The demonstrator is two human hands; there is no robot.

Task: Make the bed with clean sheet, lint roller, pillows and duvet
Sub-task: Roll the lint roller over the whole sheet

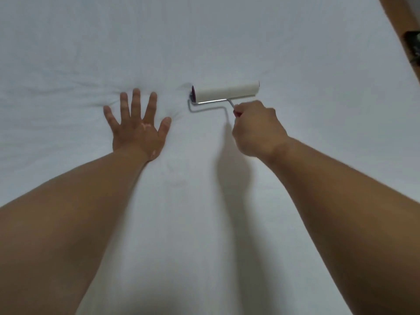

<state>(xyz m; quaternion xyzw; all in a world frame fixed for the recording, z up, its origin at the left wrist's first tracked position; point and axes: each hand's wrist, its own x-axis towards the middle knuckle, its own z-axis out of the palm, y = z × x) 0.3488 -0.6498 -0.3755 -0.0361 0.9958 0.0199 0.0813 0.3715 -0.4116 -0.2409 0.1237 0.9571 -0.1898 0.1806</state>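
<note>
A white sheet [204,42] covers the bed and fills nearly the whole view. My left hand [137,126] lies flat on it with fingers spread, pressing the cloth, and small creases fan out to the left of the fingertips. My right hand [256,128] grips the handle of a lint roller [226,91]. Its white roll lies crosswise on the sheet, just right of my left hand, on a bent metal rod. The handle is mostly hidden inside my fist.
The bed's right edge runs diagonally at the upper right, with a brown wooden floor strip [400,12] beyond it. A dark object [413,46] sits there at the frame's edge.
</note>
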